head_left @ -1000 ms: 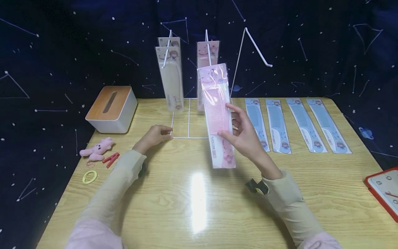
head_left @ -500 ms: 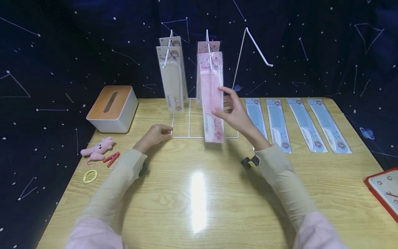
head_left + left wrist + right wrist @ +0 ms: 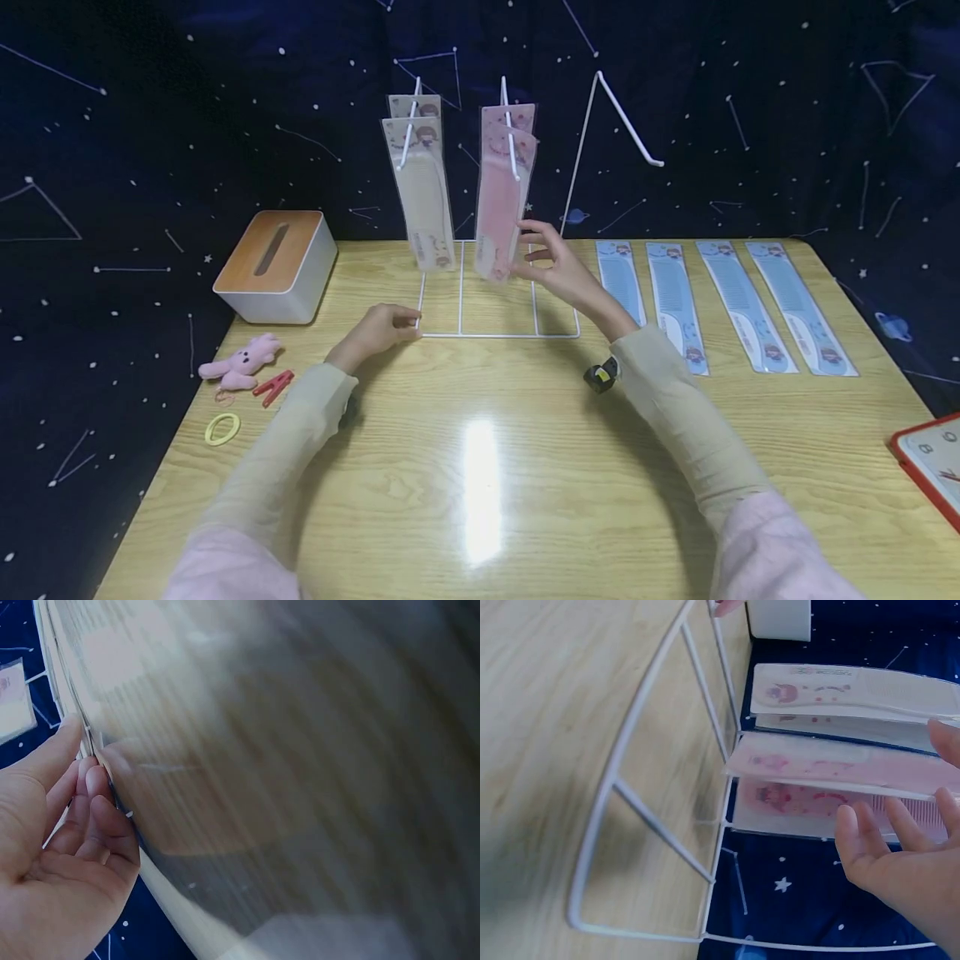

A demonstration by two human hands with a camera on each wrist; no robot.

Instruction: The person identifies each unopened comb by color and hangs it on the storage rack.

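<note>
Pink comb pack (image 3: pixel 498 212) hangs on the middle hook, upper centre – right hand (image 3: pixel 558 271) fingers released, just beside it. Left hand (image 3: pixel 378 327) fingers curled on the rack base (image 3: pixel 498 335). Risk: a brushing withdrawal swings the pack off – hook's open-ended.

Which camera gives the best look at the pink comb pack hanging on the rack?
The head view: it shows the whole pink comb pack hanging from the middle hook, the right hand beside its lower end. The right wrist view shows only its lower part, close up and sideways. The left wrist view, mostly blurred table, does not show it.
</note>
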